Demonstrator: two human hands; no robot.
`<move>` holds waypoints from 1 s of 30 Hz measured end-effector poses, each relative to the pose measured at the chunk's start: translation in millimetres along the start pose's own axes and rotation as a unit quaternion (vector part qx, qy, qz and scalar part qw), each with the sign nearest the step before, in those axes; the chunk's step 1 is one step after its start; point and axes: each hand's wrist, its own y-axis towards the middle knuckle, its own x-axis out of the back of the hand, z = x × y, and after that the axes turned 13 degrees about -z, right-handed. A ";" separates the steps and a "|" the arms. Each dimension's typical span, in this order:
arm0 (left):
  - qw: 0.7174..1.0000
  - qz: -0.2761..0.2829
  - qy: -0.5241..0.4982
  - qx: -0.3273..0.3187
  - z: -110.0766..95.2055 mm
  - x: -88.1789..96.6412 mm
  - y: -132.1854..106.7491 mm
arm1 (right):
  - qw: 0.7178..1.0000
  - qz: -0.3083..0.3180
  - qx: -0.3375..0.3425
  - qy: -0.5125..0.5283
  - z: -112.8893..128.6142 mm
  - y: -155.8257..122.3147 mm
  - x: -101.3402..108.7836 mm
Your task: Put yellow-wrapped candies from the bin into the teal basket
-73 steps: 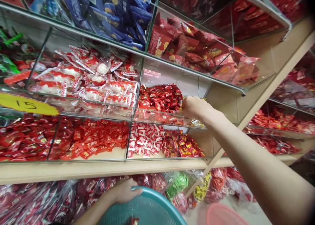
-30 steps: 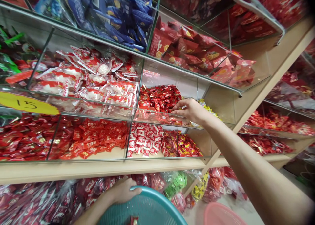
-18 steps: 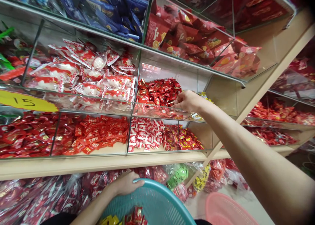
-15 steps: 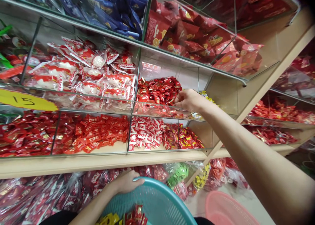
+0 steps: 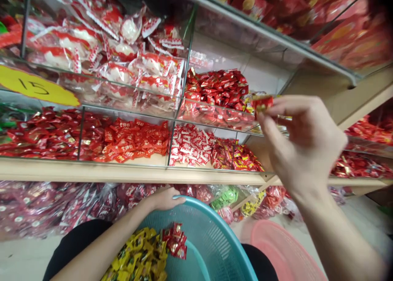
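Between thumb and fingertips, my right hand pinches a small red-wrapped candy in front of the shelf. Just beyond it, a glass bin holds a heap of similar red candies. Low down, my left hand is closed over the rim of a teal plastic basket. Yellow-wrapped candies fill the basket's near left part. A small bunch of red candies lies beside them.
Glass dividers and front panes split the shelf into bins; a yellow "15" tag hangs at left. Below the wooden shelf edge lie bagged candies. A pink basket stands on the floor at right.
My right hand has come back from the red candy bin toward me, with a red candy now showing in its fingers. The view has tilted down, showing more of the basket's contents.
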 end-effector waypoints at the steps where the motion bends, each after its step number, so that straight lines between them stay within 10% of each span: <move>1: 1.000 0.000 -0.002 -0.001 0.4 -1.0 0.6 | 0.999 0.016 -0.028 0.022 7.6 -20.9 4.3; 4: 1.000 0.011 -0.008 0.000 1.5 -3.9 2.5 | 0.970 0.153 -0.168 0.083 22.0 -97.9 6.5; 8: 1.000 0.021 -0.002 0.005 0.9 -4.2 3.2 | 0.854 0.329 -0.378 0.139 19.8 -199.8 -8.1; 13: 1.000 0.013 0.019 0.006 -2.0 -0.7 1.2 | 0.743 0.377 -0.529 0.159 5.1 -271.5 -22.4; 30: 0.999 0.025 0.024 0.005 -6.5 3.3 1.2 | 0.746 0.374 -0.535 0.126 -5.6 -323.6 -19.8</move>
